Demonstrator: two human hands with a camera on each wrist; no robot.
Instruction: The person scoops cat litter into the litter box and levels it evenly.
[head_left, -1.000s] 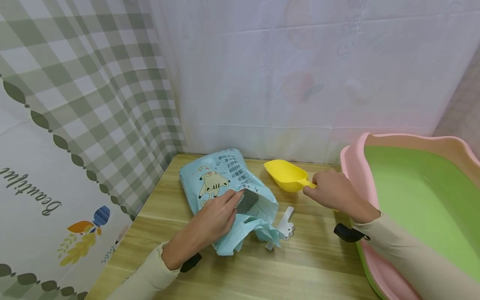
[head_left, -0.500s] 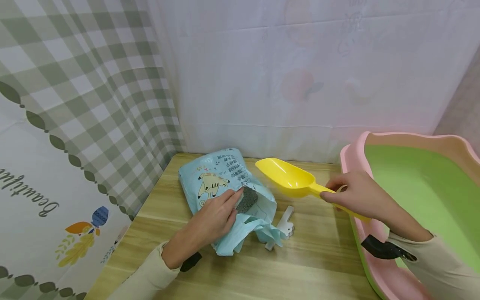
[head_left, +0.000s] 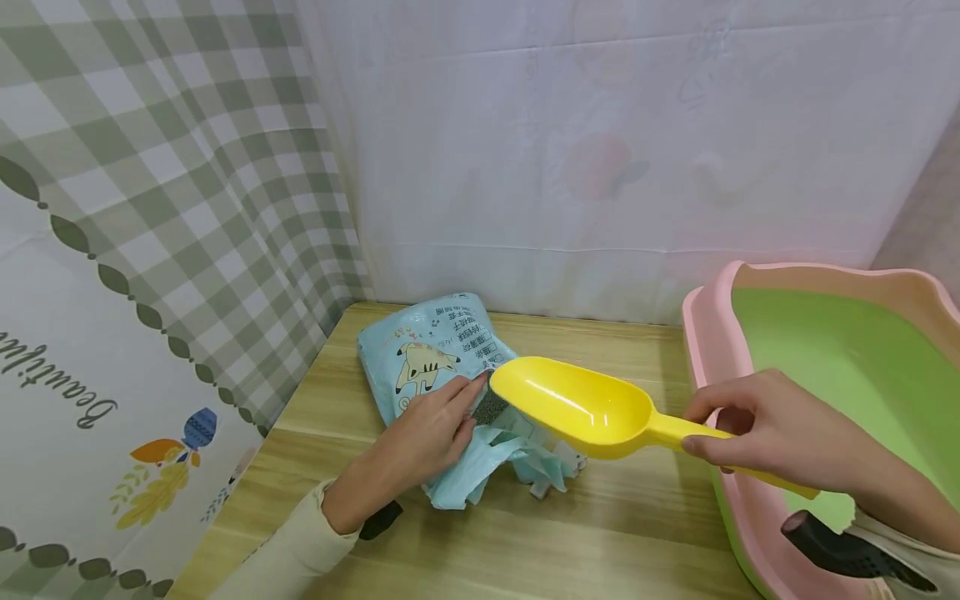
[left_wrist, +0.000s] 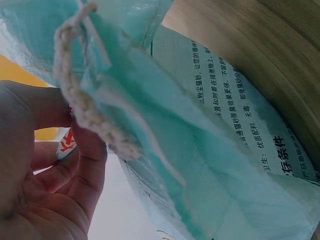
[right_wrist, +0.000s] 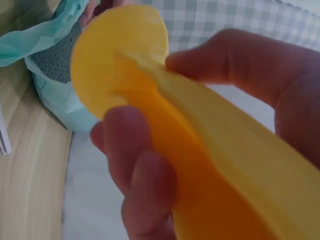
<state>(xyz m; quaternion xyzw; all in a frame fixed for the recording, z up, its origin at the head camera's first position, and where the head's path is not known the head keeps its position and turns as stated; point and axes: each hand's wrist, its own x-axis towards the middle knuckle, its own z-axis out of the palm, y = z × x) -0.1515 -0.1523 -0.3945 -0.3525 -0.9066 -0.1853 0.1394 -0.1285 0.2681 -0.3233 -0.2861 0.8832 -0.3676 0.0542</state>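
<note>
A light blue cat litter bag [head_left: 420,354] with a printed cat lies on the wooden table, its torn mouth facing me. Grey litter granules [right_wrist: 52,60] show inside it. My left hand [head_left: 431,433] pinches the bag's edge at the opening; the left wrist view shows the rim [left_wrist: 190,165] hanging in folds past the fingers. A yellow scoop [head_left: 577,408] is gripped by its handle in my right hand [head_left: 787,433]. Its bowl carries nothing and hangs above the bag's mouth, hiding part of it in the head view.
At the right stands a pink and green litter box [head_left: 712,350], its near wall beneath my right hand. A white plastic piece [head_left: 538,490] lies partly under the bag's torn flap. Behind the table hangs a pale curtain [head_left: 600,167]; a checked cloth [head_left: 247,167] hangs at the left.
My right hand has lifted the scoop off the table, drawing it right and toward me, and the bowl now overlaps the bag's opening. The left hand keeps its hold on the bag.
</note>
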